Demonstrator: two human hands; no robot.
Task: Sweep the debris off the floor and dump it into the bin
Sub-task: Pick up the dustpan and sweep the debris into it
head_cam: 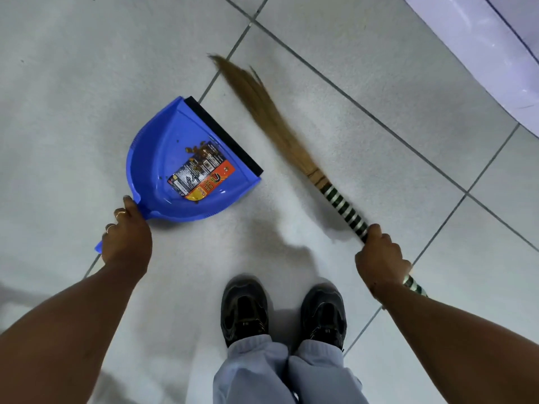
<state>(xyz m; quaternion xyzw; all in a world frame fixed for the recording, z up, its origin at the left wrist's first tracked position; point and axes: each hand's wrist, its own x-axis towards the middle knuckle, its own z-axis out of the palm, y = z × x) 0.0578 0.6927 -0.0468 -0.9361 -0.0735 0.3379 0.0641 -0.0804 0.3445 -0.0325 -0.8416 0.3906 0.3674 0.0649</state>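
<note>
My left hand [127,240] grips the handle of a blue dustpan [163,158] with a black rubber lip and a printed label inside. Small brown debris [196,151] lies in the pan near the label. My right hand [379,255] is closed around the green-and-white striped handle of a grass broom [271,112]. Its brown bristles point up and to the left, just right of the pan's lip, tips near a tile joint. No bin is in view.
Pale grey floor tiles [364,83] with dark grout lines spread all around. My two dark shoes [283,310] stand below the pan and broom. A pale lilac surface [481,39] runs across the top right corner. Tiny dark specks [22,61] dot the floor at top left.
</note>
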